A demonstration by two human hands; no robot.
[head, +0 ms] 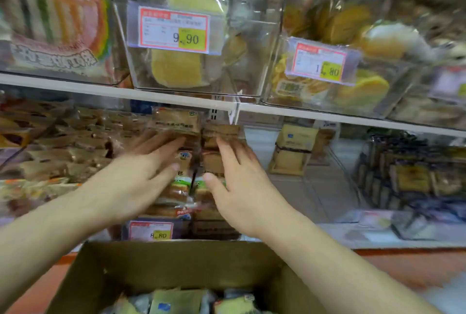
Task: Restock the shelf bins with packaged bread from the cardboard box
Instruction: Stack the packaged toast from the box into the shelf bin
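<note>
left hand flat on bread packs | right hand likewise

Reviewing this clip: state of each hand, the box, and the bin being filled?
left hand: open, fingers on the bread packs
right hand: open, fingers on the packs
cardboard box: open, some packs inside
bin with 8.80 tag: stacked high

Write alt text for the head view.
Both hands, left hand and right hand, press flat on stacked bread packages in a lower shelf bin. An open cardboard box holding more packages sits below.
</note>
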